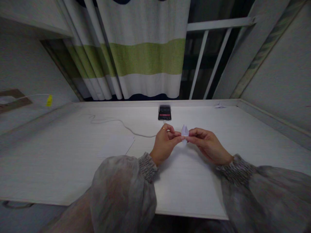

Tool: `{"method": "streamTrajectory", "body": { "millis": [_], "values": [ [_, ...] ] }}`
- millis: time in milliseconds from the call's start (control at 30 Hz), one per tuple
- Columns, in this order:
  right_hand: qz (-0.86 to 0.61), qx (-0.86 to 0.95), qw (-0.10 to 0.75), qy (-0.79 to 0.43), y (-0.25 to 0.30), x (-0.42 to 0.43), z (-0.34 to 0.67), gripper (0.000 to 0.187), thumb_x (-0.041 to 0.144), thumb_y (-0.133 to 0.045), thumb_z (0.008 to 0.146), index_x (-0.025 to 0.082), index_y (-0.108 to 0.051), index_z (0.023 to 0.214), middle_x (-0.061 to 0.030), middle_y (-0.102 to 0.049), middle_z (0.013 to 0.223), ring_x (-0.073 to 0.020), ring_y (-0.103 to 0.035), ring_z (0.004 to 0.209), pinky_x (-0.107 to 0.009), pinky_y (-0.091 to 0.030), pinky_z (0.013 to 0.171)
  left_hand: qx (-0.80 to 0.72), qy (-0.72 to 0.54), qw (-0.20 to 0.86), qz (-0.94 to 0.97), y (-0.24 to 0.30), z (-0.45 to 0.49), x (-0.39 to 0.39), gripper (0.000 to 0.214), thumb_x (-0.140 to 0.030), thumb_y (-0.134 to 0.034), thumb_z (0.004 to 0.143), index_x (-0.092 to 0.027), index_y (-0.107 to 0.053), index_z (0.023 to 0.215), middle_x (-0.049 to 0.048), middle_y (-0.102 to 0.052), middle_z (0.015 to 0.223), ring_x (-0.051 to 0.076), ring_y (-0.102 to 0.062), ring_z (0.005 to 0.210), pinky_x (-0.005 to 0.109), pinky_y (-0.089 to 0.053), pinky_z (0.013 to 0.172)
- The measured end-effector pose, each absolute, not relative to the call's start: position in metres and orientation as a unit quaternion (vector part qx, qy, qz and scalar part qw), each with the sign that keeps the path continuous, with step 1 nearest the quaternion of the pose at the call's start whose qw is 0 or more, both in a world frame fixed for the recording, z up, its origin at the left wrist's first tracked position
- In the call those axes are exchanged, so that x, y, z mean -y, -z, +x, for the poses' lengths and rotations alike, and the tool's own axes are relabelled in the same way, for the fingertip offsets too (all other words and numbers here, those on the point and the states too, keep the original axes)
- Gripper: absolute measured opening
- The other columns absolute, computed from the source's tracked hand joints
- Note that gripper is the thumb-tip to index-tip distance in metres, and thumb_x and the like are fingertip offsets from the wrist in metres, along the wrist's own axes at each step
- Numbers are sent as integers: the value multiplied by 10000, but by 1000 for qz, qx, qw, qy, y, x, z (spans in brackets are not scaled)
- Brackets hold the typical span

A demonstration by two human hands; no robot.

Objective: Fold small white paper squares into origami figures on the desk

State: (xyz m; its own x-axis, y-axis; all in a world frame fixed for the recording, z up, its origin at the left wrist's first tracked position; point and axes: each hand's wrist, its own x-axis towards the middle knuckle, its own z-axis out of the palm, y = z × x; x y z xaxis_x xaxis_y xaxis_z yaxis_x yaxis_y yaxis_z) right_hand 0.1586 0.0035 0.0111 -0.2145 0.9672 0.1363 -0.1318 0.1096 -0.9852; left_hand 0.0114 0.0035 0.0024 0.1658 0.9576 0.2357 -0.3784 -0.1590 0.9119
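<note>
The left hand (164,145), at nine o'clock, and right hand (211,146), at three, pinched a folded paper (185,130); a phone (164,113) lay between ten and eleven.

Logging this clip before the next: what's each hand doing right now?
Left hand: closed, pinching the folded white paper.
Right hand: closed, pinching the opposite side of the folded white paper.

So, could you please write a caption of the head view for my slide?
Left hand and right hand pinch a small folded paper above a white desk, with a phone beyond.
</note>
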Motion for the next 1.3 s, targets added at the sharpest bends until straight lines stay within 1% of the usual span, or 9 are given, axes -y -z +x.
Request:
{"method": "streamTrajectory", "body": {
  "millis": [133, 267, 500, 767, 933, 1100, 1300],
  "values": [
    [-373, 546, 519, -542, -12, -2, 156, 162, 270, -745, 542, 185, -616, 593, 32, -568, 621, -96, -497, 616, -232, -394, 612, -282, -580, 574, 505, -3, 13, -3, 420, -186, -713, 585, -194, -316, 721, -45, -641, 596, 100, -613, 576, 225, -455, 603],
    [-382, 542, 519, -539, -11, -2, 156, 139, 263, -732, 554, 179, -623, 573, 30, -575, 601, -96, -492, 598, -237, -383, 608, -291, -584, 567, 503, -2, 13, -4, 436, -195, -724, 571, -194, -312, 716, -39, -645, 611, 104, -610, 570, 229, -458, 590],
    [-402, 514, 537, -534, -14, 0, 153, 193, 285, -766, 485, 171, -616, 528, 31, -582, 538, -91, -499, 537, -236, -388, 568, -286, -584, 563, 511, -1, 15, -4, 405, -192, -715, 573, -185, -332, 705, -58, -607, 602, 74, -577, 541, 205, -437, 560],
    [-425, 557, 524, -485, -13, 2, 152, 246, 352, -740, 540, 159, -621, 635, 13, -597, 597, -103, -522, 572, -251, -416, 582, -305, -591, 550, 505, -2, 14, -4, 417, -182, -687, 599, -202, -295, 742, -68, -606, 621, 86, -593, 559, 217, -446, 576],
    [-426, 556, 528, -481, -13, 2, 152, 253, 355, -745, 537, 154, -608, 606, 15, -586, 579, -100, -517, 563, -252, -414, 583, -327, -586, 545, 502, -3, 14, -3, 444, -163, -682, 598, -211, -269, 752, -67, -617, 624, 85, -590, 542, 206, -433, 552],
    [-415, 549, 532, -494, -14, 3, 152, 236, 337, -756, 523, 153, -623, 588, 16, -583, 563, -100, -514, 558, -253, -409, 586, -284, -576, 572, 510, -3, 14, -6, 448, -151, -680, 601, -210, -262, 752, -78, -610, 602, 70, -573, 526, 191, -418, 542],
    [-392, 555, 546, -489, -14, 5, 151, 184, 300, -760, 525, 172, -642, 584, 22, -593, 575, -99, -520, 574, -246, -412, 590, -268, -586, 574, 505, -1, 10, -7, 427, -168, -701, 596, -198, -306, 757, -69, -609, 627, 69, -581, 568, 205, -439, 592]
  ]
}}
